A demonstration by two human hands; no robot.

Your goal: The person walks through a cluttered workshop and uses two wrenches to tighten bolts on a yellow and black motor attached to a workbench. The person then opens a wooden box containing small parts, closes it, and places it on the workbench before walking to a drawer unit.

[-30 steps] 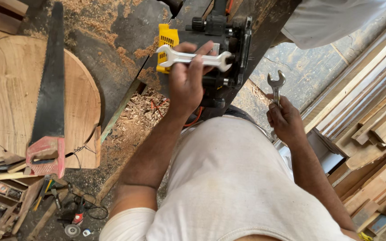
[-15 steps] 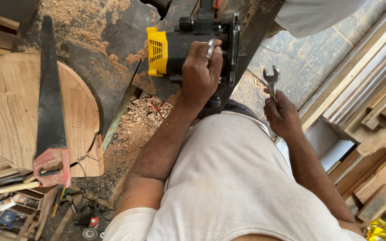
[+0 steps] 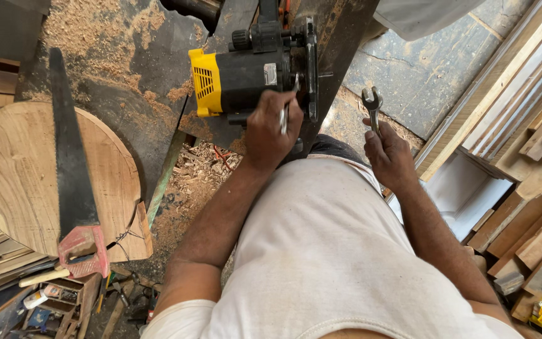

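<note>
Currently, my left hand [image 3: 270,129] is clenched on a slim silver metal spanner [image 3: 283,119], its head set against the black base of the yellow-and-black power router [image 3: 255,72], which lies on its side on the dark, sawdust-strewn worktop [image 3: 120,75] at 12 o'clock. My right hand [image 3: 389,154] at 2 o'clock grips a second open-ended steel spanner [image 3: 371,107], upright and clear of the router. I judge the step to be a collet fastening; the next move calls for bringing the second spanner in to counter-hold. At 9 o'clock a black-bladed handsaw with a red handle [image 3: 73,182] lies across a round wooden board [image 3: 14,182]. Stacked timber strips [image 3: 522,113] crowd my right elbow at 3 o'clock.
</note>
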